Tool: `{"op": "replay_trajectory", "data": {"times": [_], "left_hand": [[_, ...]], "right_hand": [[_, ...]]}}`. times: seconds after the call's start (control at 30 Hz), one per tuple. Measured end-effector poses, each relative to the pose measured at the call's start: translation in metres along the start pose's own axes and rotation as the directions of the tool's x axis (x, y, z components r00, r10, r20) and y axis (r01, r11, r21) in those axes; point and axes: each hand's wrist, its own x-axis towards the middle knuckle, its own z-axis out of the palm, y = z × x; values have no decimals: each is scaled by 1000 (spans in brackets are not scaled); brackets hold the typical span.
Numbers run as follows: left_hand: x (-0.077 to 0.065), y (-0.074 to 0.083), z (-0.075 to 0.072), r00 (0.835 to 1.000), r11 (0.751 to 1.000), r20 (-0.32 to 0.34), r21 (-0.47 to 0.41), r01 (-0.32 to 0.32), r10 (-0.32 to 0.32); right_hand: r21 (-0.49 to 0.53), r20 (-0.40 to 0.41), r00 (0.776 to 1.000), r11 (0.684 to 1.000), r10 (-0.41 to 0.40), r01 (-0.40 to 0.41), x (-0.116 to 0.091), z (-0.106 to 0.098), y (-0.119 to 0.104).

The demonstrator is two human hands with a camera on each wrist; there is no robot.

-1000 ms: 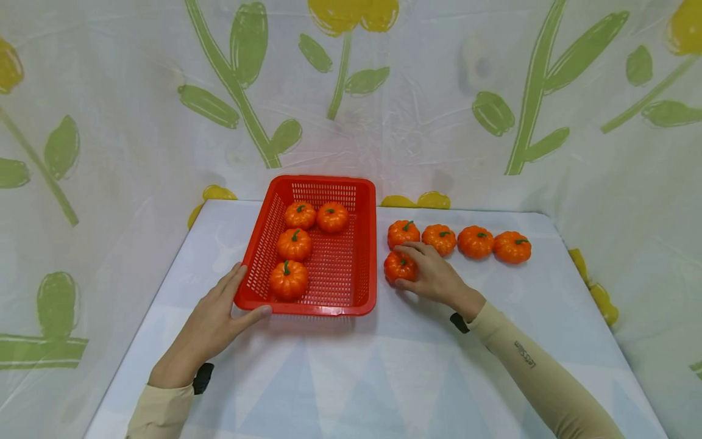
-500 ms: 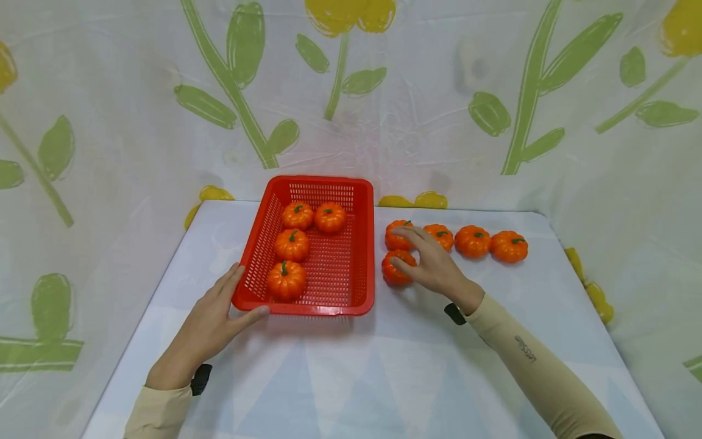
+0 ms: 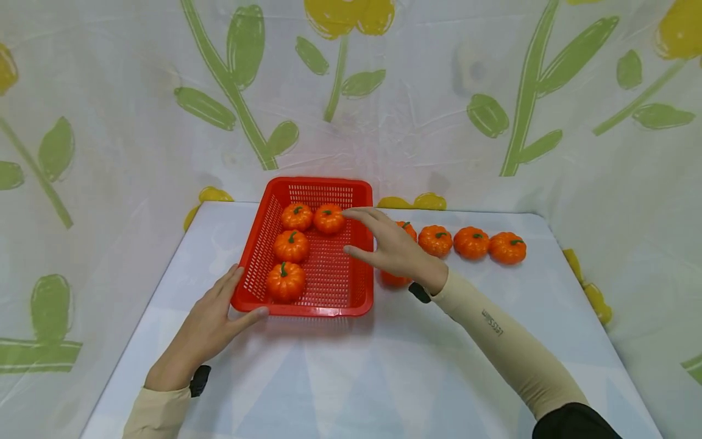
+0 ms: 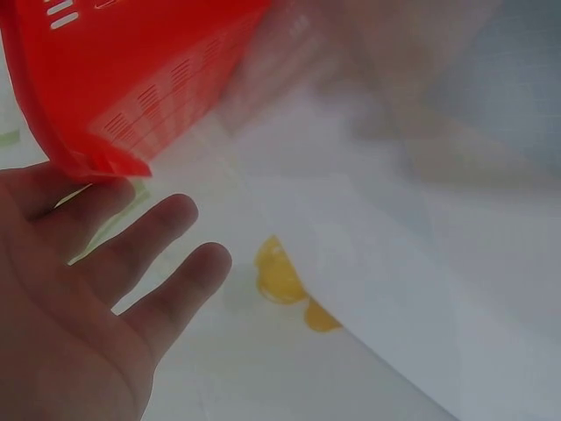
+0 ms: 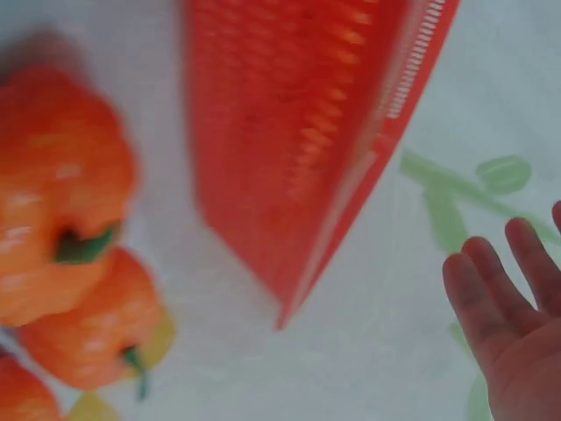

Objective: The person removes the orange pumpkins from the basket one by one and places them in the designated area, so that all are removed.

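A red plastic basket (image 3: 307,310) with slotted walls holds several small orange pumpkins (image 3: 286,282) with green stems. At its near left corner rests my left hand (image 3: 202,329), thumb along the front rim and fingers by the left side. The left wrist view shows those fingers extended, fingertips right at the basket's edge (image 4: 131,96). My right hand (image 3: 392,244) hovers across the basket's right rim, fingers and thumb spread with nothing between them. Beneath its wrist, a near pumpkin (image 3: 393,280) on the table is partly covered, as is another pumpkin (image 3: 408,229) behind the hand.
To the right of the basket, a row of pumpkins (image 3: 471,243) lies along the back of the white table (image 3: 351,378). A flower-printed cloth (image 3: 417,122) hangs behind and at the sides. Black bands (image 3: 200,380) circle both wrists.
My right hand has let go of the near pumpkin, opened, lifted and moved left over the basket's rim. That pumpkin stays on the table. My left hand keeps its place at the basket.
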Motion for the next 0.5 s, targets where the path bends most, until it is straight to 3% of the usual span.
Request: {"op": "replay_trajectory", "data": {"times": [0.17,0.3,0.5], "left_hand": [[0,0,0,1000,1000,4,-3,-2,2],[-1,0,-1,1000,1000,1,-2,3,-3],[0,0,0,1000,1000,-5,-8,-8,8]], "right_hand": [[52,83,994,996,-75,71,26,5,-19],[29,133,982,991,-133,130,47,17,-28],[3,233,966,993,-111,114,74,43,-31]]}}
